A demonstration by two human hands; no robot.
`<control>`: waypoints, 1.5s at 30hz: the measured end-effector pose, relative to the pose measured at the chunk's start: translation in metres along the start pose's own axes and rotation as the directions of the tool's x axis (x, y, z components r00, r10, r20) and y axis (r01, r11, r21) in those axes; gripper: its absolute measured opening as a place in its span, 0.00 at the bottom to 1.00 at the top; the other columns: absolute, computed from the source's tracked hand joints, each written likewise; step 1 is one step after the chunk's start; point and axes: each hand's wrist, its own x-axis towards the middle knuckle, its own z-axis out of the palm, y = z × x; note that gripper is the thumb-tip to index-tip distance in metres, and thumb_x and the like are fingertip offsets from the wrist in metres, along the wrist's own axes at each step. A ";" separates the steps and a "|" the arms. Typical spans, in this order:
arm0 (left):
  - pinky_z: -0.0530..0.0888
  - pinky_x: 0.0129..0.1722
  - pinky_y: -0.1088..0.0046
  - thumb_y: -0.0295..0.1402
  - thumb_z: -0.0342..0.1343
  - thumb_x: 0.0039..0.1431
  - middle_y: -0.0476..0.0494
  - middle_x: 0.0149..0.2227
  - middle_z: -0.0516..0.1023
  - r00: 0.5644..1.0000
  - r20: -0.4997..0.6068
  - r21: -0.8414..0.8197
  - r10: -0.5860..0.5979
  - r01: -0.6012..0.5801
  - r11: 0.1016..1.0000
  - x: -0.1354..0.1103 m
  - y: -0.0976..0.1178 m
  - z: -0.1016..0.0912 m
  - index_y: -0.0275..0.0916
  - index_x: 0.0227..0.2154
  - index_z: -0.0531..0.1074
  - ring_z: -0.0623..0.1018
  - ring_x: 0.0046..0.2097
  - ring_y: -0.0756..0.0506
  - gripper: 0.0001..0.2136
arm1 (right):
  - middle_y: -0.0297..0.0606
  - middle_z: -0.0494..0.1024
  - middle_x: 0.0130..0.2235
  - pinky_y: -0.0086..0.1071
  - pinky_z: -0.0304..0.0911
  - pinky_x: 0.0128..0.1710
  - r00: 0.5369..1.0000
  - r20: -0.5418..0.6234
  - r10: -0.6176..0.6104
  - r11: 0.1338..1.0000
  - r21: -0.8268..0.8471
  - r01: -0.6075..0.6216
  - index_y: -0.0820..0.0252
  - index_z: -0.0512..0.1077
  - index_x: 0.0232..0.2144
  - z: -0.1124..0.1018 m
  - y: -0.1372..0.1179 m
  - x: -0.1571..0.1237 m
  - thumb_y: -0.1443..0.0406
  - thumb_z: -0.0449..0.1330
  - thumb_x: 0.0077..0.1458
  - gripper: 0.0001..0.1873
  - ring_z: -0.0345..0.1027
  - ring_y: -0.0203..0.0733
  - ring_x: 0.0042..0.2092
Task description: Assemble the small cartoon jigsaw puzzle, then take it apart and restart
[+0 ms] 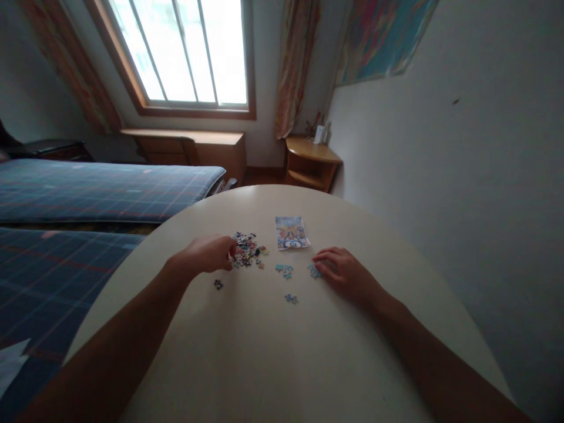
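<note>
My left hand (215, 252) reaches to the left edge of a loose pile of jigsaw puzzle pieces (247, 249). Its fingers are curled down and drawn together, and what is between the fingertips is hidden. My right hand (341, 267) lies low on the table with fingers stretched out, its fingertips over a light blue cluster of puzzle pieces (314, 271). Left of that lies another joined light blue section (285, 270). Nearer to me is a small bluish group of pieces (291, 298). A few dark pieces (218, 284) sit apart below my left hand.
A small printed picture sheet (291, 233) lies beyond the pieces on the round white table (273, 364). Left of the table are beds with blue plaid covers (106, 188). A wall (476, 194) runs along the right, with a corner shelf (314, 150) behind.
</note>
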 end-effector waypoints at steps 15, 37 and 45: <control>0.66 0.32 0.68 0.29 0.48 0.58 0.36 0.35 0.79 0.988 -0.154 0.228 -0.018 0.053 0.972 -0.009 0.007 -0.007 0.39 0.33 0.74 0.78 0.36 0.38 0.09 | 0.42 0.78 0.46 0.43 0.62 0.53 1.000 0.003 0.003 1.000 0.003 -0.003 0.57 0.77 0.41 -0.001 -0.001 0.000 0.60 0.56 0.62 0.11 0.69 0.47 0.49; 0.69 0.28 0.67 0.37 0.54 0.57 0.38 0.32 0.79 0.929 -0.175 0.094 0.327 -0.315 0.945 -0.040 0.086 0.036 0.38 0.33 0.73 0.78 0.31 0.39 0.08 | 0.43 0.78 0.47 0.44 0.62 0.54 1.000 0.011 -0.017 0.999 -0.029 0.017 0.56 0.77 0.40 -0.001 -0.003 -0.001 0.62 0.61 0.57 0.09 0.69 0.48 0.50; 0.73 0.43 0.66 0.35 0.49 0.64 0.42 0.44 0.78 0.748 -0.663 -0.076 -0.035 -0.021 0.997 -0.022 0.015 0.062 0.41 0.40 0.73 0.77 0.46 0.40 0.09 | 0.43 0.77 0.47 0.45 0.62 0.54 1.000 0.009 -0.015 0.999 -0.032 0.015 0.56 0.77 0.40 0.001 0.000 -0.001 0.61 0.59 0.58 0.10 0.68 0.48 0.50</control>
